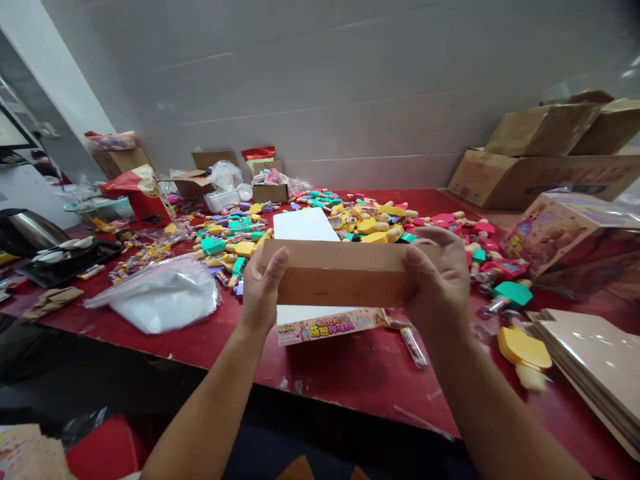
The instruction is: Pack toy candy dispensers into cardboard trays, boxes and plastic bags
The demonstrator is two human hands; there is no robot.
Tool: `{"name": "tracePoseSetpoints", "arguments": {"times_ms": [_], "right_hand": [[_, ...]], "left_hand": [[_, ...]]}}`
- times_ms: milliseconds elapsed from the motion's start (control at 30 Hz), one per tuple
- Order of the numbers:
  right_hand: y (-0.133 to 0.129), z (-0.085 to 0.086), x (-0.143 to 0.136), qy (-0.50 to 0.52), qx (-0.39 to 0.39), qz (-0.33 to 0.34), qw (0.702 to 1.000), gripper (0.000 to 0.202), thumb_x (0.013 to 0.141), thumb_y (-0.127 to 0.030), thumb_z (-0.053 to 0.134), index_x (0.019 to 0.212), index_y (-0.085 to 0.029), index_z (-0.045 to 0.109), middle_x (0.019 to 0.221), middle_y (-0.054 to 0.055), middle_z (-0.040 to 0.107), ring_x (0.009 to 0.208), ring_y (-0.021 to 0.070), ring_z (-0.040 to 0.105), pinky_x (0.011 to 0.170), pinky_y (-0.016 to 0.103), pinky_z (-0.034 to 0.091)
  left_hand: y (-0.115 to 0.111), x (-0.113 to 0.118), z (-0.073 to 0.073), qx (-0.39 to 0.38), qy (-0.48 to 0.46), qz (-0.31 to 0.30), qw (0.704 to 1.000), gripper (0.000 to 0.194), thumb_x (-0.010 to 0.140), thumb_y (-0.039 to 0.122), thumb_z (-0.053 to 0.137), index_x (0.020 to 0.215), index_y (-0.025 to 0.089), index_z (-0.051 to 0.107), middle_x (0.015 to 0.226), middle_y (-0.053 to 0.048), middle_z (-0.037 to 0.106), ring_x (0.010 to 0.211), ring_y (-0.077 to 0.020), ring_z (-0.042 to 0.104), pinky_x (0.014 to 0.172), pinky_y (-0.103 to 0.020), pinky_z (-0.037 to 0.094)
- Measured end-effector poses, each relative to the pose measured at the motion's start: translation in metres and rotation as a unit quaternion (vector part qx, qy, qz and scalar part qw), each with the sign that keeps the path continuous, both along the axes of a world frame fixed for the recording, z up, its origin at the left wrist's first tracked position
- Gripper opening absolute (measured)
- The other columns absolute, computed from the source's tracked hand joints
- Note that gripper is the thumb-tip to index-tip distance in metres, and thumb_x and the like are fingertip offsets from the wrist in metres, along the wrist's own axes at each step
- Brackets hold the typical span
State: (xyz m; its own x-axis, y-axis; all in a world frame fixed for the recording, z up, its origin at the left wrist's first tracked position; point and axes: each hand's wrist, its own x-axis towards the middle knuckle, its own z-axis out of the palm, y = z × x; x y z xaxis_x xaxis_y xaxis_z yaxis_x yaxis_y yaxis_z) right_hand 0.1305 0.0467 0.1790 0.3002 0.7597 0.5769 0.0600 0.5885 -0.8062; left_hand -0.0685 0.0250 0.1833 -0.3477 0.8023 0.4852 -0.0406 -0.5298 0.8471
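A long brown cardboard piece (345,273) is held level between my two hands. My left hand (265,280) grips its left end, thumb on the near face. Around the right end my right hand (435,273) is closed, its fingers partly behind the board. Behind and below the piece lies a white box (306,225) with a printed front edge showing colourful lettering. Many yellow, green and pink plastic toys (375,227) are heaped behind it. A small clear tube (414,348) with wrapped contents rests near my right hand.
Clear plastic bags (163,293) lie left on the red table (350,360). Flat cardboard sheets (595,367) are stacked at the right, near a printed box (555,233). Cartons (545,177) stand by the wall. A kettle (30,233) is at far left.
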Motion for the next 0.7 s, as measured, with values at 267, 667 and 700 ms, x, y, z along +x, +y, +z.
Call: {"name": "tracePoseSetpoints", "arguments": {"times_ms": [267, 667, 700], "right_hand": [[0.044, -0.061, -0.001, -0.078, 0.087, 0.019, 0.993, 0.012, 0.083, -0.029, 0.060, 0.092, -0.023, 0.063, 0.079, -0.001, 0.057, 0.071, 0.0133, 0.053, 0.064, 0.025, 0.042], [-0.044, -0.107, 0.039, -0.423, 0.163, 0.003, 0.892, 0.014, 0.093, -0.027, 0.050, 0.095, -0.018, 0.060, 0.088, 0.006, 0.054, 0.081, 0.0164, 0.054, 0.069, 0.028, 0.045], [-0.042, -0.105, 0.040, -0.475, 0.192, -0.020, 0.858, 0.019, 0.093, -0.034, 0.050, 0.094, -0.017, 0.060, 0.086, 0.006, 0.055, 0.082, 0.0182, 0.053, 0.071, 0.031, 0.045]], "left_hand": [[0.001, -0.006, -0.084, 0.032, 0.102, 0.050, 0.993, 0.013, 0.090, 0.027, 0.040, 0.096, 0.019, 0.050, 0.086, -0.001, 0.051, 0.079, -0.0124, 0.051, 0.070, -0.023, 0.044], [-0.059, -0.034, -0.111, 0.170, 0.578, 0.122, 0.789, 0.022, 0.088, 0.033, 0.053, 0.103, 0.018, 0.059, 0.106, -0.008, 0.056, 0.107, -0.0204, 0.047, 0.098, -0.036, 0.034], [-0.059, -0.033, -0.110, 0.168, 0.605, 0.135, 0.766, 0.020, 0.088, 0.031, 0.053, 0.102, 0.018, 0.060, 0.098, -0.005, 0.060, 0.101, -0.0179, 0.049, 0.101, -0.034, 0.030]]}}
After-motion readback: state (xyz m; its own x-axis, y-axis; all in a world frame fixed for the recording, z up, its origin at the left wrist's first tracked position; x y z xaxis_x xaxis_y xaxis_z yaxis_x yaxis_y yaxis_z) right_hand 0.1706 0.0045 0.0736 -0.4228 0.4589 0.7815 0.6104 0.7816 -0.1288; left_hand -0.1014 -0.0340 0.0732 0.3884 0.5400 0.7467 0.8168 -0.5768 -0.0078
